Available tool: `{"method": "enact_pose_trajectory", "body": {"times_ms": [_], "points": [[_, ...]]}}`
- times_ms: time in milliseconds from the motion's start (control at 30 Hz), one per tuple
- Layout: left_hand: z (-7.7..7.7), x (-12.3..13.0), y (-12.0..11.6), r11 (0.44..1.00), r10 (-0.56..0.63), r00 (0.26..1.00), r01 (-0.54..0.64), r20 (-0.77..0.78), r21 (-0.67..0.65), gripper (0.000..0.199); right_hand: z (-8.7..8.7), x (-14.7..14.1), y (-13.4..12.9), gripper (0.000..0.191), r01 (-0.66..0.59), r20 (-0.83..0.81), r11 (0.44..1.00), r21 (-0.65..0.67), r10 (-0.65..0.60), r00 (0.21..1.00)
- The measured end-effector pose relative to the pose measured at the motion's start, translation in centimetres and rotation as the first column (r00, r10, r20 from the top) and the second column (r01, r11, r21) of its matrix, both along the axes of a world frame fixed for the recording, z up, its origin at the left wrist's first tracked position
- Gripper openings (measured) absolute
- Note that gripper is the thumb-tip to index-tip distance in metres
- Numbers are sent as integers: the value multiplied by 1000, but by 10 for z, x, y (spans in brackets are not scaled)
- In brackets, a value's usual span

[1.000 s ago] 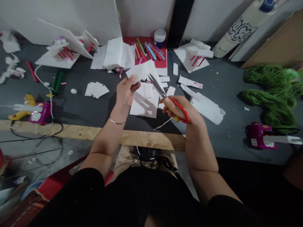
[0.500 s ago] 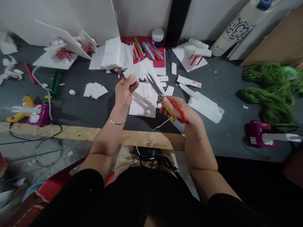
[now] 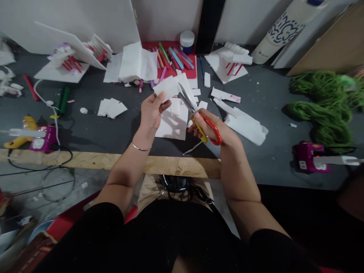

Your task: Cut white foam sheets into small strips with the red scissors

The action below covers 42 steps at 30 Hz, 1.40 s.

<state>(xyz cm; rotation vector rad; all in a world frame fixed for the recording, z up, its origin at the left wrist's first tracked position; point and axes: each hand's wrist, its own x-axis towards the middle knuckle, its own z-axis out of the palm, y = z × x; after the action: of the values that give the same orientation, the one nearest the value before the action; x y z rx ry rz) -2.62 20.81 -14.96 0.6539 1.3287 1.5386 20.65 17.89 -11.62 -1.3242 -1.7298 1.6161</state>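
Observation:
Between its thumb and fingers, my left hand [image 3: 153,110] pinches a white piece of paper [image 3: 167,88]. My right hand [image 3: 206,125] grips a pair of scissors [image 3: 186,98] with one red and one yellow handle loop. The scissor blades point up and left and lie against the paper's right part; whether they are cutting cannot be told. Below both hands, a white sheet [image 3: 172,129] lies on the dark tabletop with shadows across it. Small white pieces [image 3: 203,105] lie near the blades. A stack of cut white squares [image 3: 112,108] rests left of my left hand.
Felt pens [image 3: 173,57] lie on a red sheet at the back beside a white-lidded jar [image 3: 187,41]. Small white models with red posts [image 3: 233,69] stand left and right. Green yarn [image 3: 321,102] and a purple power block [image 3: 309,158] sit at right. Folded tissue [image 3: 247,127] lies right of centre.
My left hand and the paper have shifted slightly right, closer to the scissors. The scissors remain at the paper's right part, and the whole view has shifted a little.

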Motion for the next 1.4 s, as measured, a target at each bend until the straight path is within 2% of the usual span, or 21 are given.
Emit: {"method": "enact_pose_trajectory", "body": {"times_ms": [300, 467, 600, 900, 1133, 1267, 1400], "points": [[10, 6, -5, 999, 33, 994, -31, 107, -22, 23, -17, -19, 1, 77, 94, -110, 995, 26, -91, 990], [16, 1, -3, 998, 62, 990, -63, 124, -1, 16, -17, -31, -2, 84, 101, -182, 995, -4, -100, 978], [20, -2, -4, 999, 35, 994, -35, 105, 1, 12, -14, -36, -7, 83, 109, -215, 993, -40, -115, 970], [17, -7, -3, 1000, 10, 996, -9, 87, -17, 18, -10, -38, -11, 82, 125, -120, 992, 9, -123, 985], [21, -6, -4, 999, -15, 995, 18, 103, -26, 16, -11, -37, -12, 59, 129, -2, 986, 109, -129, 992], [20, -7, -4, 999, -12, 996, 16, 86, -49, 12, -10, -36, -10, 55, 114, 24, 983, 147, -119, 993], [20, -6, -4, 1000, -22, 995, 24, 102, -12, 14, -8, -35, -9, 54, 85, 32, 982, 171, -92, 995]]}}
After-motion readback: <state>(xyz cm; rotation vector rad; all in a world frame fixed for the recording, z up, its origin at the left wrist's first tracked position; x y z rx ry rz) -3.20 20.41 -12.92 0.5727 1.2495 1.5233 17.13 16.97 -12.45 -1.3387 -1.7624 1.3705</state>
